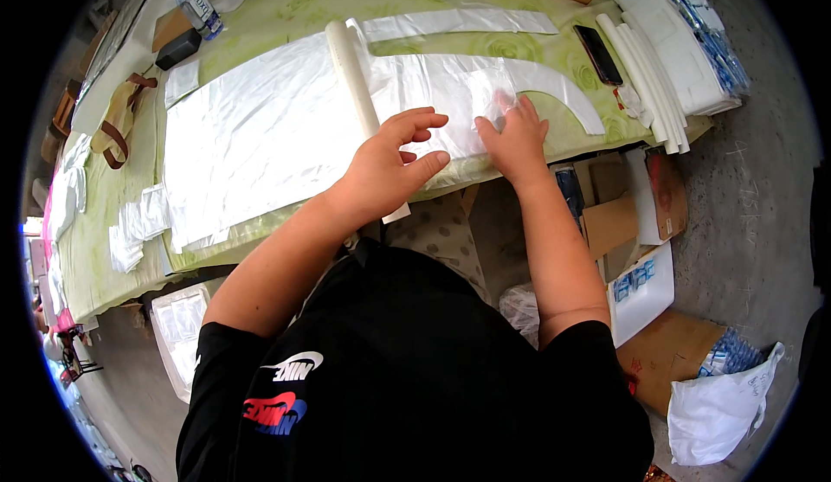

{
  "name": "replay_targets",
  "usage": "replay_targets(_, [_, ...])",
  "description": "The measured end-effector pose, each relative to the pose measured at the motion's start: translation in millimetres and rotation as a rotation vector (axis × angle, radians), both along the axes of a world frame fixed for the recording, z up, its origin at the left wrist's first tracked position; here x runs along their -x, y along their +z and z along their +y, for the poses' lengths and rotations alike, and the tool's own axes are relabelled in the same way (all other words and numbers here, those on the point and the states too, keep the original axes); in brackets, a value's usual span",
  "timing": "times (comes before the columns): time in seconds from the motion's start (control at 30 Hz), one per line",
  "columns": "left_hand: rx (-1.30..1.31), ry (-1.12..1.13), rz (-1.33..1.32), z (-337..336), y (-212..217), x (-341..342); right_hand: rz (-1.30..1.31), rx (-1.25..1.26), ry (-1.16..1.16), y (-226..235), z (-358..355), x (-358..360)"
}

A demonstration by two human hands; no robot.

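Observation:
A white plastic bag [260,127] with two long handle strips lies flat on the table, its handles toward the right. Across it, front to back, rests a white tube [350,75]. My left hand [389,162] is over the tube's near part, with thumb and fingers apart and nothing visible in it; the hand and forearm hide part of the tube. At the bag's right part, where the handles begin, my right hand [517,140] has its fingers spread against the plastic. What lies under its fingertips is partly hidden.
A black phone [597,54] and several white tubes [649,84] lie at the right, beside a white foam box [671,32]. Small white packets [138,222] and a water bottle [199,8] are at the left. Cardboard boxes [610,227] stand below the table's front edge [415,195].

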State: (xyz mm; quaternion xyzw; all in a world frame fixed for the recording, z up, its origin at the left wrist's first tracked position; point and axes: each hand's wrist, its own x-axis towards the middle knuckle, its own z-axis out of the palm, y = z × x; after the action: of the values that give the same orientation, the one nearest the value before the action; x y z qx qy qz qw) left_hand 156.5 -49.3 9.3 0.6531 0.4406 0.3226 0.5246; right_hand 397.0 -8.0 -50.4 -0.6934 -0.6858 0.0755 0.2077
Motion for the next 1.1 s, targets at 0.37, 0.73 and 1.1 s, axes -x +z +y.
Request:
replay_targets(0.37, [0.369,0.350,-0.631,28.6,26.9,30.6,0.238,-0.521,0.537,67.9,-60.8,77.8])
replay_targets(0.73, [-0.145,0.785,0.594,22.5,-28.5,220.8,0.506,-0.318,0.502,19.8,-84.9,84.9])
replay_targets(1.1, [-0.487,0.287,0.717,-2.7,-50.1,114.7,0.447,-0.260,0.613,13.0,-88.4,100.8])
